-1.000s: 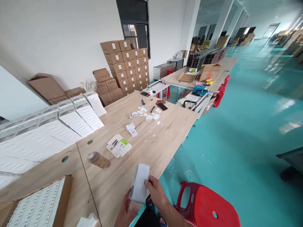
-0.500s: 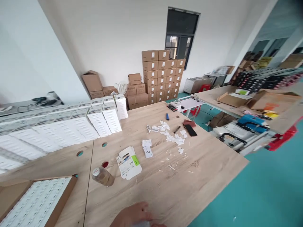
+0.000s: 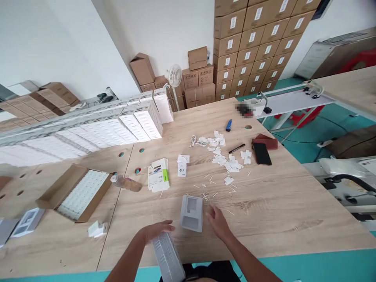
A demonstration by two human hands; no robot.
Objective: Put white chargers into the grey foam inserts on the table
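Two bare hands work at the near edge of a wooden table [image 3: 264, 219]. The left hand [image 3: 157, 230] rests its grip over the top end of a white box sleeve [image 3: 167, 256] that juts past the table edge. The right hand [image 3: 217, 221], fingers loose and holding nothing, sits just beside a grey plastic tray insert [image 3: 192, 213] lying flat. Beyond lie printed leaflets [image 3: 158, 179], a bottle [image 3: 126, 182] on its side and scattered white tags [image 3: 223, 156].
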